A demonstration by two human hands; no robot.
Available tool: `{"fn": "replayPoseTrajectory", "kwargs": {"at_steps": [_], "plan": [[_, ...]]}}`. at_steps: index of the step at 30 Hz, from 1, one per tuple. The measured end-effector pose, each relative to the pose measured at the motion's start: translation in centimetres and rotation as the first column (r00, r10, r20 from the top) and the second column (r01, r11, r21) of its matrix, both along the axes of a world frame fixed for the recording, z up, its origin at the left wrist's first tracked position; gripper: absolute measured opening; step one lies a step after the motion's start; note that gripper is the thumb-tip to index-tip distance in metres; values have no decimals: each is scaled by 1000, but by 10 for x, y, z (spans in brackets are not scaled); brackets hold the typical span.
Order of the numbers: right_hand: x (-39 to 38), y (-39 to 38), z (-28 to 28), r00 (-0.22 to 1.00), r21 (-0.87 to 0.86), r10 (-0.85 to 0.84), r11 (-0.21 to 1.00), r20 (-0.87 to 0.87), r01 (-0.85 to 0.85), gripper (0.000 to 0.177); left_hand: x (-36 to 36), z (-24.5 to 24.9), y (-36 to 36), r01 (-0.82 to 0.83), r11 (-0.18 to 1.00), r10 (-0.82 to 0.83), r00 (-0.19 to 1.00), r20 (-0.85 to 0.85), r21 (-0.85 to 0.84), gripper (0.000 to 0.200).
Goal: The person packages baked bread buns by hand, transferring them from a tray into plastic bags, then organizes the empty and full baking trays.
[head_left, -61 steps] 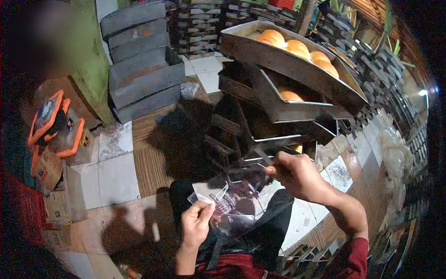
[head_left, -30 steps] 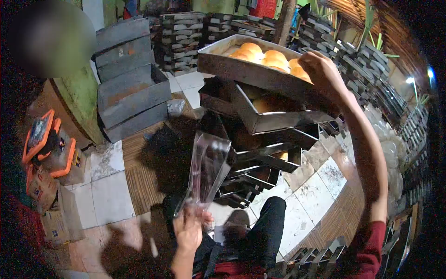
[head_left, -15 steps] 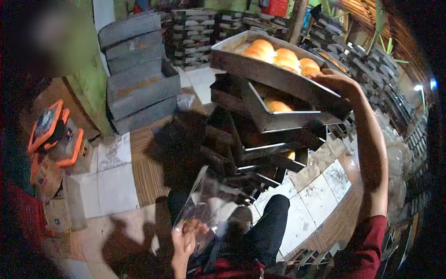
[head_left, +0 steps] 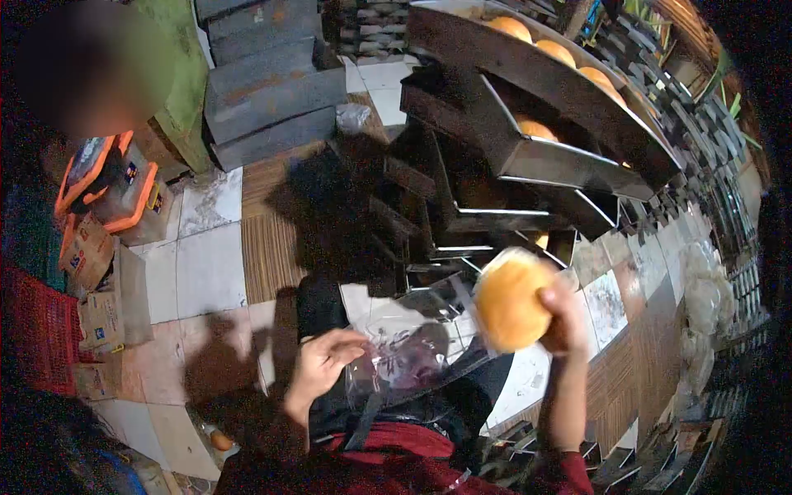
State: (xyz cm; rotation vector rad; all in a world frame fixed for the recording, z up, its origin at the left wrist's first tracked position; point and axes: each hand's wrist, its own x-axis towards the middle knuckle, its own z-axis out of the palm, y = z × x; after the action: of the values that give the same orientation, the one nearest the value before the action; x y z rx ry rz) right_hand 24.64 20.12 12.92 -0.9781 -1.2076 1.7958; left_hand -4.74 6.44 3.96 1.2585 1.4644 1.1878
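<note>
A round golden bun (head_left: 513, 302) is held up in my right hand (head_left: 566, 318), thumb over its face, slightly blurred by motion. My left hand (head_left: 327, 363) has its fingers together at the edge of a clear plastic bag (head_left: 412, 355), which lies over my lap. Beyond the bun rises a stack of dark metal trays (head_left: 569, 169) set at angles to one another. More buns (head_left: 554, 54) show in the top tray, and another bun (head_left: 536, 129) is visible in the tray below it.
Grey trays (head_left: 276, 99) are stacked at the upper left. Orange-rimmed containers (head_left: 132, 198), a cardboard box (head_left: 101, 320) and a red crate (head_left: 41, 330) stand on the left. Clear plastic (head_left: 705, 289) lies at the right on the tiled floor (head_left: 210, 276).
My right hand has come down from the top tray with a bun in it. My left hand and the plastic bag have moved up a little, and the view has shifted.
</note>
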Motion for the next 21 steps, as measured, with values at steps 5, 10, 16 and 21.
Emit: {"fn": "replayPoseTrajectory", "kwargs": {"at_steps": [5,10,16,21], "plan": [[-34,-63,-70,879,-18,259,961,401,-275,63,3,-12,5,202,979,-203,979,-24,-38,45],[-58,-87,-109,992,-426,-101,903,-82,57,48,8,-15,13,-483,858,468,876,121,177,34],[-85,-118,-113,929,501,-171,865,328,-18,44,63,10,3,-455,866,481,651,587,-206,69],[-107,-137,-109,999,641,35,766,18,-38,60,62,19,40,-299,944,181,826,535,142,73]]}}
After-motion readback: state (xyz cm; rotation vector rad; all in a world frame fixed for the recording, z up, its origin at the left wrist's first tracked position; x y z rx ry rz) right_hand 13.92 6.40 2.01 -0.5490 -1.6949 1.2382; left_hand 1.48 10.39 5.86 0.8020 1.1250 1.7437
